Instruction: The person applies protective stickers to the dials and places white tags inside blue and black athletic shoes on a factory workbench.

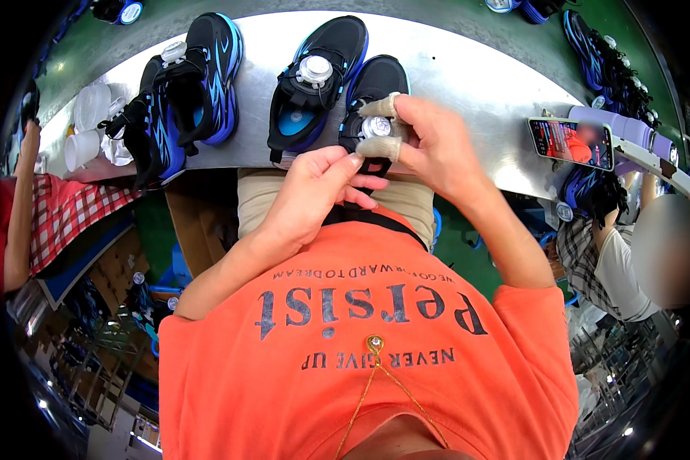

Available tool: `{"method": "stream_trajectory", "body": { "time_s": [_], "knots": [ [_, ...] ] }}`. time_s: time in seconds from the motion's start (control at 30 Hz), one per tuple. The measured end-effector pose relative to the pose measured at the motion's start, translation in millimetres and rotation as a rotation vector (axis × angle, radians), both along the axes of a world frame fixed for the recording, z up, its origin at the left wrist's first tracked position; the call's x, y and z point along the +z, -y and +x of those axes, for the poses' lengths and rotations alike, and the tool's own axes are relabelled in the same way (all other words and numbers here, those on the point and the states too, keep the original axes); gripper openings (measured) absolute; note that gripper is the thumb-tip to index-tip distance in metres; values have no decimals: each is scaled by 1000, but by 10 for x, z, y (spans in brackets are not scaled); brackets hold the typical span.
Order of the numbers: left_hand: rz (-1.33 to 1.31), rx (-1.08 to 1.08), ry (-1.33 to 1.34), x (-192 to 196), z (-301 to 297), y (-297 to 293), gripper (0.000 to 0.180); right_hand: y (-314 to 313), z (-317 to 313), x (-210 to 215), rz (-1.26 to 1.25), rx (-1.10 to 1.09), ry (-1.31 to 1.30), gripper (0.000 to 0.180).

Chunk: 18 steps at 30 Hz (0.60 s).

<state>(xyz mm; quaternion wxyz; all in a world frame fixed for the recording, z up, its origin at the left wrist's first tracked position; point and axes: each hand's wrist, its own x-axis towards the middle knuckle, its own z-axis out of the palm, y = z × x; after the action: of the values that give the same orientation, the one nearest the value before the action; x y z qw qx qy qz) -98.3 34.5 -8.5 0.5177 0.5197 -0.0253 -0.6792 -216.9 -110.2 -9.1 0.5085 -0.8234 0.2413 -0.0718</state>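
Observation:
A black sneaker (379,80) with blue edging sits on the metal table in front of me, its toe pointing away. On its tongue is a round white lacing dial (376,127). Beige finger covers sit on the thumb and forefinger of my right hand (435,142), which close round the dial from either side. My left hand (308,192) is by the shoe's near end, thumb and forefinger pressed together beside the right thumb; what they pinch is too small to make out. Just left stands the matching sneaker (337,44), with a similar white dial (314,70).
Another pair of black and blue sneakers (221,84) stands to the left, near white plastic tubs (83,149). At the right a phone (571,143) leans on a lilac holder (627,130). People sit on both sides; more shoes (590,57) lie beyond the metal table (468,73).

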Motion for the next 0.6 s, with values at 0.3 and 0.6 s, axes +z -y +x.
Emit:
{"method": "stream_trajectory", "body": {
  "time_s": [0.3,0.6],
  "knots": [
    [22,-14,8,5,3,45,27,29,1,-34,4,3,19,25],
    [-183,-225,930,387,717,284,23,119,-172,-121,-121,-184,116,29]
  ]
}}
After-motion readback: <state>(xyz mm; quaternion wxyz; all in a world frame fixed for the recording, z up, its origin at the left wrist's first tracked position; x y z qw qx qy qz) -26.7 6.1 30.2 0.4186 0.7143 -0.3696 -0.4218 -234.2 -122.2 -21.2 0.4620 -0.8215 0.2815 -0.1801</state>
